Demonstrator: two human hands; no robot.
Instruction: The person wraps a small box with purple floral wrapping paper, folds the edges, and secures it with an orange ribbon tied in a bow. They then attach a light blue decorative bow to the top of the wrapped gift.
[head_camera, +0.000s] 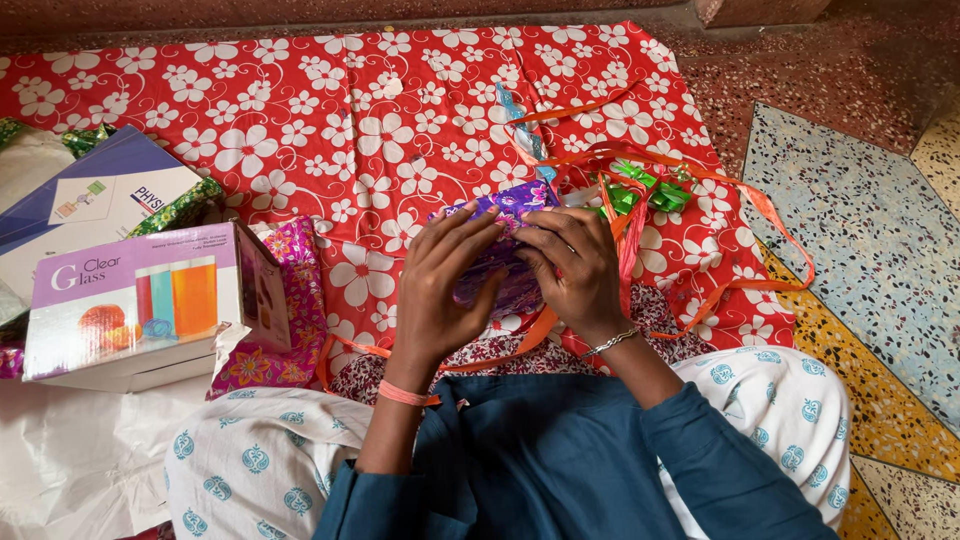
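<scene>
Both of my hands hold a small parcel wrapped in shiny purple patterned paper (510, 215) just above my lap. My left hand (445, 285) covers its left side with fingers spread over the top. My right hand (578, 268) presses on its right side, fingertips meeting the left hand's. Most of the parcel is hidden under my hands. Orange ribbon (700, 180) loops around and under the parcel across the red flowered cloth (330, 120). A green ribbon bow (645, 190) lies just beyond my right hand.
A pale purple cardboard box picturing drinking glasses (140, 300) stands at the left, on pink flowered wrapping paper (295, 300). A blue and white book (90, 205) lies behind it. White plastic sheet (70, 450) covers the near left. Terrazzo floor (870, 240) lies to the right.
</scene>
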